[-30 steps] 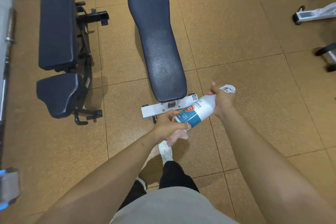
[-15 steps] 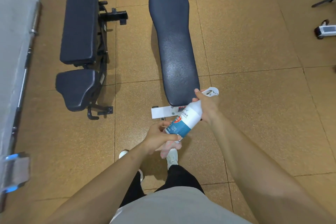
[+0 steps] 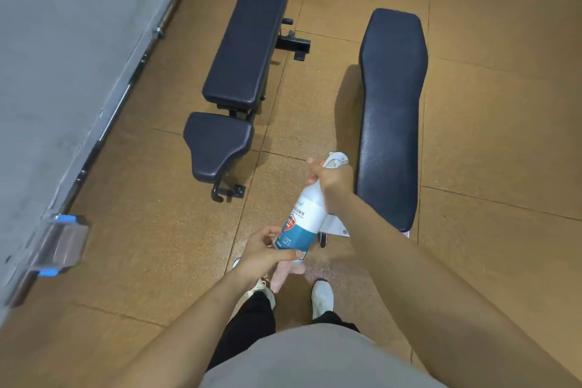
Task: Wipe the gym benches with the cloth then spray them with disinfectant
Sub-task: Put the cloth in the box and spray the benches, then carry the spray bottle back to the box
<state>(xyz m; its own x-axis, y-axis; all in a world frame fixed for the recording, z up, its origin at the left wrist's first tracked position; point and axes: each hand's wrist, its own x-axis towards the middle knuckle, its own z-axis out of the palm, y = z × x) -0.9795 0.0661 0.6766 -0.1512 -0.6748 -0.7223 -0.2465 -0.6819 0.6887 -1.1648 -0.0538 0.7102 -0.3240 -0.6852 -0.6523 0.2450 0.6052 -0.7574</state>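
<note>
Barbell (image 3: 126, 88) lies along the foot of the grey wall at far left, with a clear, blue-edged holder (image 3: 59, 242) nearer the person. Next comes the left bench (image 3: 248, 41), its long pad and separate seat both dark, standing on the brown floor (image 3: 488, 167). Lower, in mid-frame, the left hand (image 3: 267, 253) curls round the base of the bottle (image 3: 302, 220), which is held tilted in the air over the floor between the two benches, its white top pointing up and away. The right hand (image 3: 330, 176) grips the neck at that top, fingers wrapped where the trigger would be; whether a finger rests on the trigger cannot be told. Just right of it the right bench (image 3: 392, 110) runs away from the person, its near end beside the right forearm. The step in hand appears to be the spraying. To do it well, the person should likely aim the nozzle down at a pad rather than the floor, then sweep its whole length in even passes, seat included, holding far enough off for the mist to spread rather than pool.
</note>
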